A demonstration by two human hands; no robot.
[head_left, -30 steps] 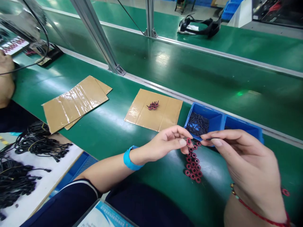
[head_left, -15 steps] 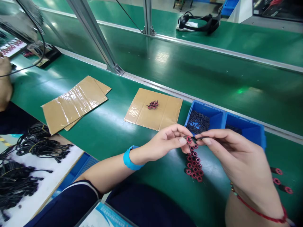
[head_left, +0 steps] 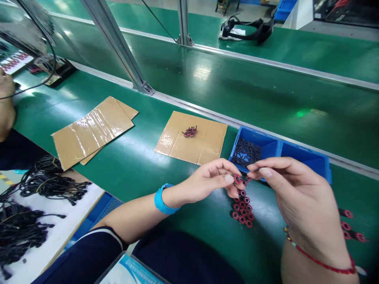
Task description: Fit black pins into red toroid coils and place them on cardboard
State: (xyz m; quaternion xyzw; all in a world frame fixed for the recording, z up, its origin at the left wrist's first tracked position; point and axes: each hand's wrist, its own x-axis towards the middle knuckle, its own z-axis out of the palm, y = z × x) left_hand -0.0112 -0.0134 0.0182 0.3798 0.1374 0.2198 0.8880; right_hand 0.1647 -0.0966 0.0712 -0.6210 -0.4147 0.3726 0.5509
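Note:
A small red-and-black ring coil (head_left: 237, 179) is pinched between the thumb and fingers of my left hand (head_left: 214, 178), its round face turned toward me. My right hand (head_left: 299, 193) is closed in a pinch just to the right of it. Whatever lies between those right fingertips is too small and dark to make out. Below the hands, a cluster of similar ring coils (head_left: 242, 213) lies on the green table (head_left: 189, 221). Behind my fingers stands a blue bin (head_left: 271, 149) holding many short black tubes (head_left: 247, 151).
Another blue bin (head_left: 306, 161) adjoins the first. Several coils (head_left: 190, 131) rest on a cardboard sheet (head_left: 168, 138); more cardboard (head_left: 94, 130) lies left. Several loose coils (head_left: 346, 226) are beyond my right wrist. Black cable bundles (head_left: 56, 181) and another person's hand (head_left: 6, 102) are at far left.
My right fingertips have drawn slightly away from the coil, and the dark strip seen between them earlier is now mostly hidden. The coil in my left hand has dropped a little.

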